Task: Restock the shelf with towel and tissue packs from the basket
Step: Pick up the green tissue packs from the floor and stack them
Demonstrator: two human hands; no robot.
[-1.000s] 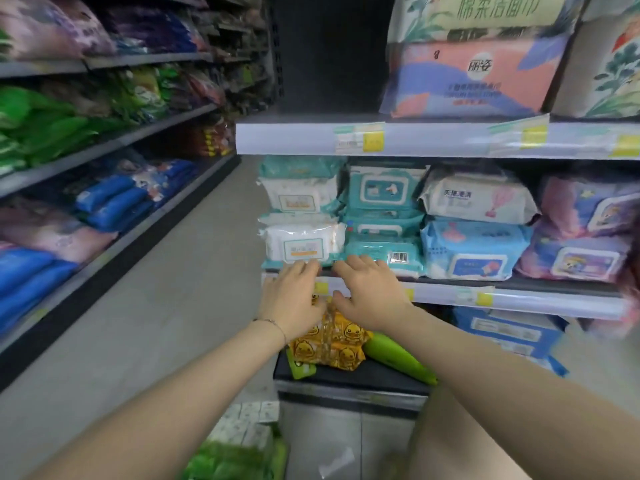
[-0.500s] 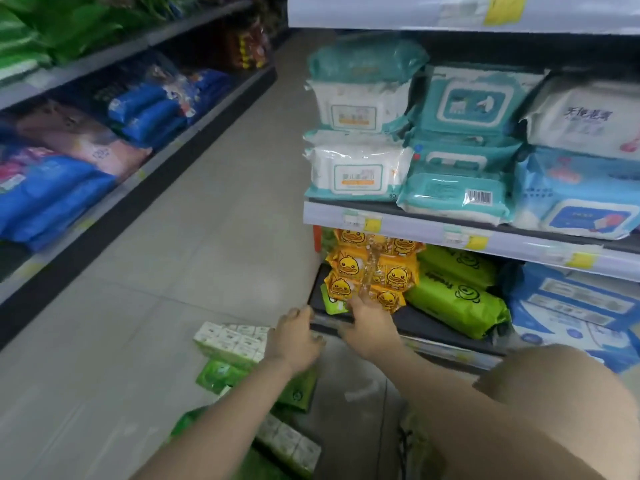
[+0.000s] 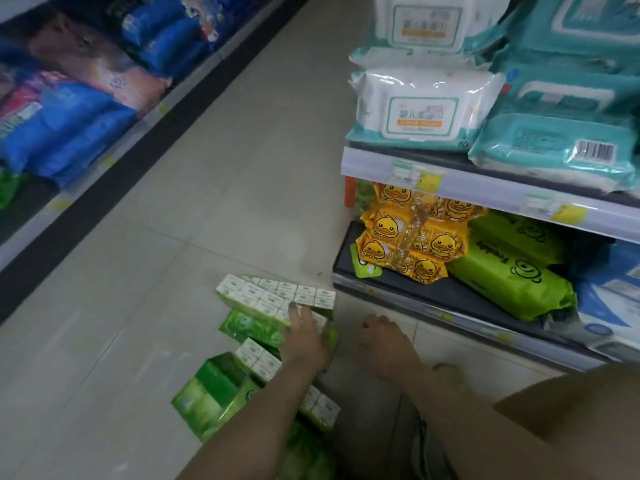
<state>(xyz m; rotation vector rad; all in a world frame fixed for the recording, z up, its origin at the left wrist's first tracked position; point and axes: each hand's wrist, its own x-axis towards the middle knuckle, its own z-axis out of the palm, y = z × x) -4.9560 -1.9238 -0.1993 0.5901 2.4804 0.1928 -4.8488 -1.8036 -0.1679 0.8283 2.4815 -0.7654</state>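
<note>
Green and white tissue packs [image 3: 273, 296] lie stacked on the floor by the shelf's foot, with more green packs [image 3: 214, 393] nearer me. My left hand [image 3: 304, 337] reaches down with straight fingers onto the top pack. My right hand [image 3: 384, 337] hovers just to its right above the floor, fingers loosely bent, holding nothing. The basket is not visible. On the bottom shelf [image 3: 433, 299] sit yellow duck packs [image 3: 412, 244] and lime green packs [image 3: 512, 275].
White wipes packs [image 3: 422, 112] and teal wipes packs [image 3: 554, 140] fill the shelf above. Across the aisle, a left shelf holds blue packs [image 3: 62, 133]. Tiled floor [image 3: 207, 202] lies between. My knee [image 3: 571, 427] is at the lower right.
My view has dropped from the wipes shelf to the floor. Both hands came down from the shelf edge; the left now touches the tissue packs on the floor.
</note>
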